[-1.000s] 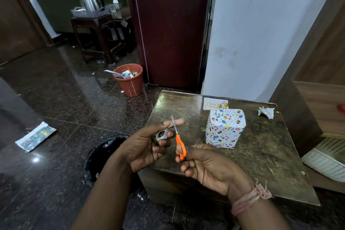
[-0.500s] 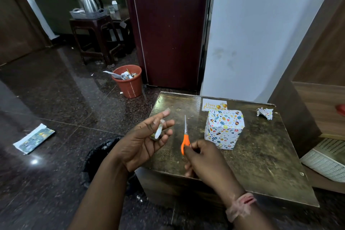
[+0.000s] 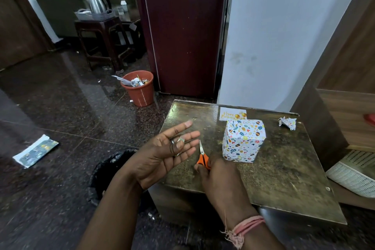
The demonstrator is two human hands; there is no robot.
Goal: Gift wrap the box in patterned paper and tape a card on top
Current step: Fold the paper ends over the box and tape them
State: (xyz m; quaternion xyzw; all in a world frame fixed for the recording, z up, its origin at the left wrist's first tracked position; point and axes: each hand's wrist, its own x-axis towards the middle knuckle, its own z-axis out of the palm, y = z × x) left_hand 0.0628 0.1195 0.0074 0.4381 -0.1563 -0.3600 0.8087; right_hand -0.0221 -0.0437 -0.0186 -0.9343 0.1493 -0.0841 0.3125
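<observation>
Fingers of the left hand are spreading wide, tape piece stuck ready for the card; right hand is gripping scissors on the worktop.

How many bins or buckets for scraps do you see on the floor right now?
2. A terracotta bucket stands by the dark door, full of scraps; a black-lined bin sits at the table's left edge, partly hidden by the left hand.

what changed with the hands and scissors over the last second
The right hand brought the scissors down from mid-air to the table, still holding them. The left hand opened its fingers flat, a small piece of tape stuck on them. The wrapped box and card stayed put.
</observation>
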